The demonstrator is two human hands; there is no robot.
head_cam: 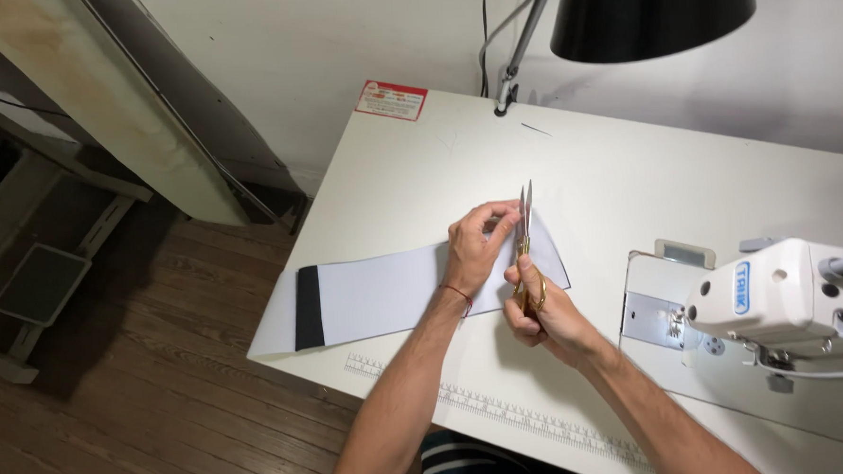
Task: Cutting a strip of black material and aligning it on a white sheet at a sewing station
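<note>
Right hand [550, 309] grips scissors [526, 225], blades nearly closed; left hand [477, 249] pins fabric [386, 291] just beside them. Fingers so close risk a nick.

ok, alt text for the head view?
Seen from above, a right hand holds gold-handled scissors at a pale fabric strip with a black end band, the left hand pressing it to a white table. A sewing machine sits right.
</note>
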